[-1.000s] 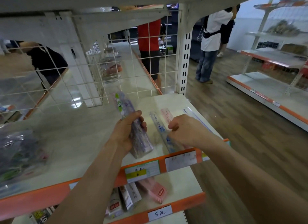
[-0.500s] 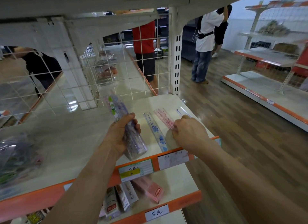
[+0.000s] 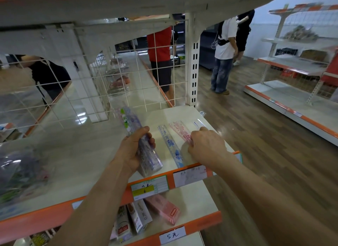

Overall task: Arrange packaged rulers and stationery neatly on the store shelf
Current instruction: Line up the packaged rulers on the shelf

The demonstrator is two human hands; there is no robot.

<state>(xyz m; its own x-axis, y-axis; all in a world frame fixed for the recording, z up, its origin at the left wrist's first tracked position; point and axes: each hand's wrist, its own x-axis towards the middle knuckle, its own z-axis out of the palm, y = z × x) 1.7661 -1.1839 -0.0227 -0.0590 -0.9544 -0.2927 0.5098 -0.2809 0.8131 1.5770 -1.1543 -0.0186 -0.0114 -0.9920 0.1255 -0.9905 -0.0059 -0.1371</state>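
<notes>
My left hand (image 3: 134, 151) grips a stack of clear packaged rulers (image 3: 136, 134) with purple print, holding it tilted above the cream shelf (image 3: 76, 154) near its orange front edge. To its right a blue ruler (image 3: 171, 145) lies flat on the shelf. Beside that lies a pink ruler (image 3: 180, 129), and the curled fingers of my right hand (image 3: 205, 147) touch its near end. A clear ruler (image 3: 199, 124) lies further right, partly hidden by my right hand.
A clear bag of stationery (image 3: 20, 172) sits at the shelf's left. Boxed goods (image 3: 146, 214) lie on the shelf below. A wire grid (image 3: 91, 81) backs the shelf. People (image 3: 224, 49) stand in the aisle, and another shelf unit (image 3: 292, 99) stands at right.
My right hand has slid a little further along the pink ruler at the shelf's right. My left hand keeps the ruler stack in about the same place.
</notes>
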